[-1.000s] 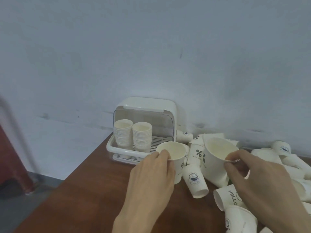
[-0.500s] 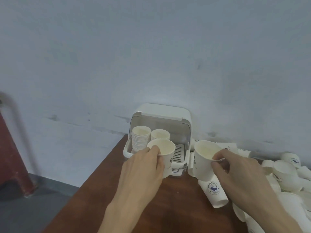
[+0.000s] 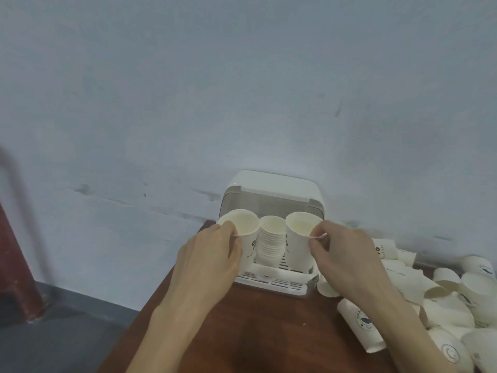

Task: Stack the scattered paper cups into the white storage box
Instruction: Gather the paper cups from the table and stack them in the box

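The white storage box (image 3: 274, 283) stands open against the wall, its lid raised. Inside it a stack of paper cups (image 3: 271, 243) shows in the middle. My left hand (image 3: 209, 254) pinches the near rim of one upright paper cup (image 3: 243, 227) over the box's left side, hiding whatever stands below it. My right hand (image 3: 347, 254) pinches the rim of another upright cup (image 3: 298, 238) over the box's right side. Both cups are white with dark print.
Several loose paper cups (image 3: 441, 300) lie scattered on the brown table (image 3: 269, 332) to the right of the box. The table's left edge drops to a grey floor (image 3: 53, 337). A dark red post (image 3: 16, 265) stands at far left.
Both hands carried their cups forward from the table in front of the box to above its inside. The view shifted left, bringing the box to the centre.
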### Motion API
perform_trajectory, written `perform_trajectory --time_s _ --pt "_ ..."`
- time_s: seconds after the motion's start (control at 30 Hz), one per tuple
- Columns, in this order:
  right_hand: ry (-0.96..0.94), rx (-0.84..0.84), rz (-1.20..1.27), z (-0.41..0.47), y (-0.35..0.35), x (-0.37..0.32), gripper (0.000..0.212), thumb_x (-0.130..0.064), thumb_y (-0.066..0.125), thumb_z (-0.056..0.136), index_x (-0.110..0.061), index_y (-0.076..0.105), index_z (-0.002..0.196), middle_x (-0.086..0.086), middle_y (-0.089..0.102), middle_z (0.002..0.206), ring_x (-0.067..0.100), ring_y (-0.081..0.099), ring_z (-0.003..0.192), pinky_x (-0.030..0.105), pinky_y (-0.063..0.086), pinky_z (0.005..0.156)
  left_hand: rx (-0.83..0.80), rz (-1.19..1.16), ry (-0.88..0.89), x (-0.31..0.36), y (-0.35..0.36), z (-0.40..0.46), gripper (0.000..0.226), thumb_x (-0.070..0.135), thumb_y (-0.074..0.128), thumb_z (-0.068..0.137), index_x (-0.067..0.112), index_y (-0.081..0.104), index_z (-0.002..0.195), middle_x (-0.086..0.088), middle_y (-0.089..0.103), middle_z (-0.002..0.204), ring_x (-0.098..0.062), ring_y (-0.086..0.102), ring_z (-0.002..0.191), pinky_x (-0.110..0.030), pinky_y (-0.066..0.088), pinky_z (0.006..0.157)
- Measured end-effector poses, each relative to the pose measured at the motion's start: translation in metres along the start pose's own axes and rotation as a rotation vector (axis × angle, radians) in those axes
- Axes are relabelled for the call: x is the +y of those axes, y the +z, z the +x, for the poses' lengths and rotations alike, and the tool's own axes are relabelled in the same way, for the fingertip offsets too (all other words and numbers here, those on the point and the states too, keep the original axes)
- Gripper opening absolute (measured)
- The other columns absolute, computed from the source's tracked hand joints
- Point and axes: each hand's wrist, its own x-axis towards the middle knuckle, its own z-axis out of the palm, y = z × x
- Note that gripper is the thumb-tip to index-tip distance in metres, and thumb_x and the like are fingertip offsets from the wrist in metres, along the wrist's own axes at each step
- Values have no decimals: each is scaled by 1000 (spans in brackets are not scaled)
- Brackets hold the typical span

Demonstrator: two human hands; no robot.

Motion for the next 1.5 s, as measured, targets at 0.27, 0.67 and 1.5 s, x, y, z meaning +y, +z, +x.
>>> perform_trajectory --time_s 0.27,0.67,1.5 --pt "-36 84 -18 55 19 -21 17 -25 47 90 -21 63 95 2 70 90 26 61 79 39 52 71 3 -29 0 -21 10 9 18 33 38 97 24 51 89 9 58 84 -15 52 74 -31 44 64" --pt "-73 183 47 98 45 -30 22 -25 44 96 -15 62 105 6 68 86 28 58 83 39 48 74 -4 -73 12 -27 15 11 19 35 35 98 27 51 91 11 60 87 -12 56 79 -32 48 69" --pt "-100 107 -138 67 71 21 21 -32 41 94 -20 59 98 3 68 86 26 59 76 39 48 66 31 143 220 -34 72 89 8 11 47 97 16 53 100 -3 55 96 -25 54 88 -33 39 58"
